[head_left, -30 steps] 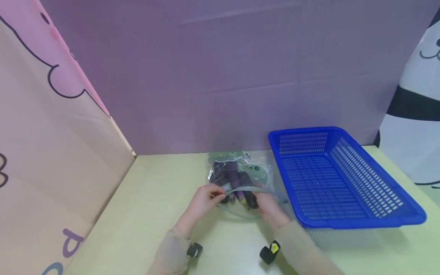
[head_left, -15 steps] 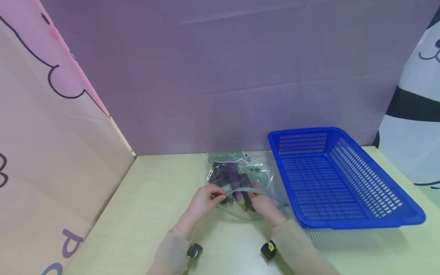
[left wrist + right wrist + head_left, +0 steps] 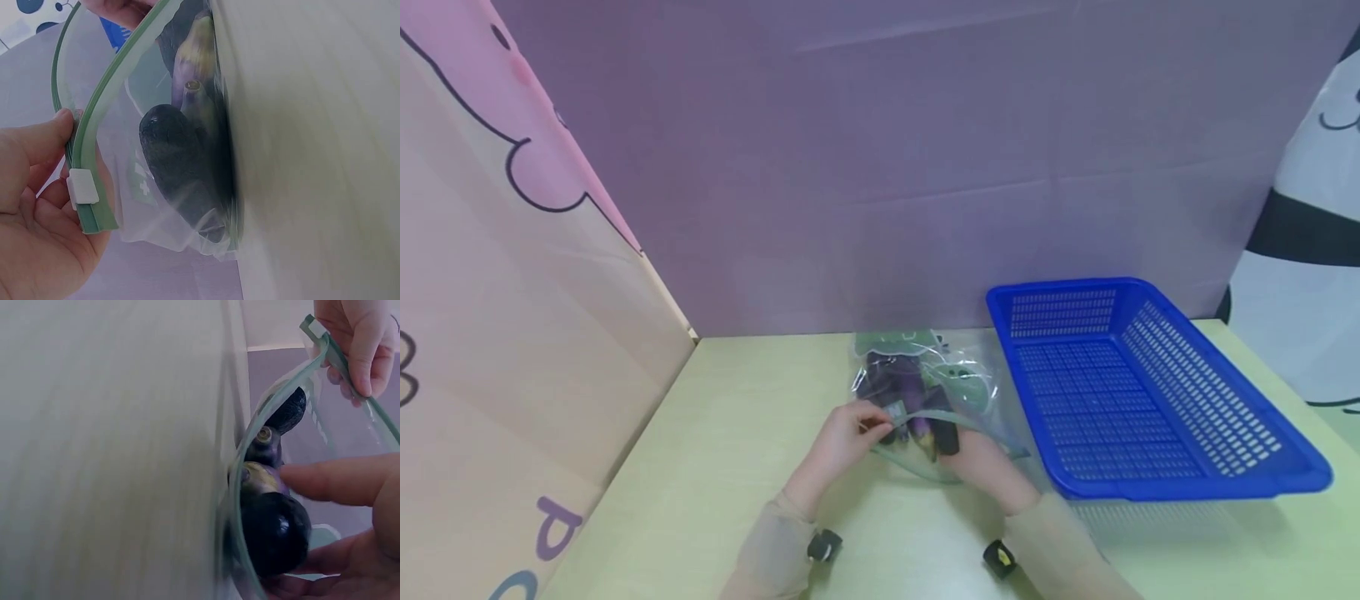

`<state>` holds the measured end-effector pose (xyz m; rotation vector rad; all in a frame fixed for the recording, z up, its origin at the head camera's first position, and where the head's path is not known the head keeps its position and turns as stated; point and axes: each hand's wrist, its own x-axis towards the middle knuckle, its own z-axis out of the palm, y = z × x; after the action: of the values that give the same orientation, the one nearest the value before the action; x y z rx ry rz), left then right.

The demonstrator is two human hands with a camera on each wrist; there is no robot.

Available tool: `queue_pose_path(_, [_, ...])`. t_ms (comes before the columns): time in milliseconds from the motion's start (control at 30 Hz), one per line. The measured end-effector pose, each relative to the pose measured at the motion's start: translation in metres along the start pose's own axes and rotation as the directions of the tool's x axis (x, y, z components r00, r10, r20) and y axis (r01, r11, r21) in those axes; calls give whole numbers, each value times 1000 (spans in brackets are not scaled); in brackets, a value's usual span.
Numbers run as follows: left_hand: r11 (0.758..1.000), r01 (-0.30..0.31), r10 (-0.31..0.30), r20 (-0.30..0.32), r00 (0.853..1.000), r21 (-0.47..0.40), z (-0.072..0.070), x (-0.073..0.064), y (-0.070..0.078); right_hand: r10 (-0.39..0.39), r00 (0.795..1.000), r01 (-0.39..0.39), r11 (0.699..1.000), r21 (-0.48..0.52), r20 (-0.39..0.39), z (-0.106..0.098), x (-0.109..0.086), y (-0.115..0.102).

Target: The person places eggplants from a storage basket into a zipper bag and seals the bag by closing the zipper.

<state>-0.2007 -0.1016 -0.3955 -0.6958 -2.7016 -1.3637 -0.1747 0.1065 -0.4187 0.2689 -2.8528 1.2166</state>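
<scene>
A clear zip bag (image 3: 976, 392) with a green rim lies at the table's far middle, its mouth open toward me. Several eggplants (image 3: 910, 387) lie inside, some dark and some purple with paler ends. My left hand (image 3: 842, 437) pinches the bag's rim beside a white slider (image 3: 82, 186). Through the mouth reaches my right hand (image 3: 988, 467), gripping a dark eggplant (image 3: 275, 534) near its end. The right thumb lies beside a yellowish-purple eggplant (image 3: 259, 478). Another dark eggplant (image 3: 178, 169) rests on the bag's left side. Plastic partly covers the far ends.
A large blue plastic basket (image 3: 1150, 487) stands right of the bag, its near end raised above the table (image 3: 737, 433). A purple cloth backdrop (image 3: 850, 167) rises behind the table, with printed cloths at both sides.
My right hand has shifted its hold at the dark eggplant, whose near end now shows more clearly in the bag's mouth. The left hand stays at the rim.
</scene>
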Motion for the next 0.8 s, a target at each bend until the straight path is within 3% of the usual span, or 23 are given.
queue_pose_path(133, [1000, 3, -3, -5, 1000, 4, -1, 0, 1, -28, 1000, 28, 997, -69, 9, -3, -4, -2])
queue_pose_path(800, [1000, -15, 15, 2, 1000, 11, 0, 0, 2, 16, 1000, -15, 995, -102, 16, -1, 2, -6])
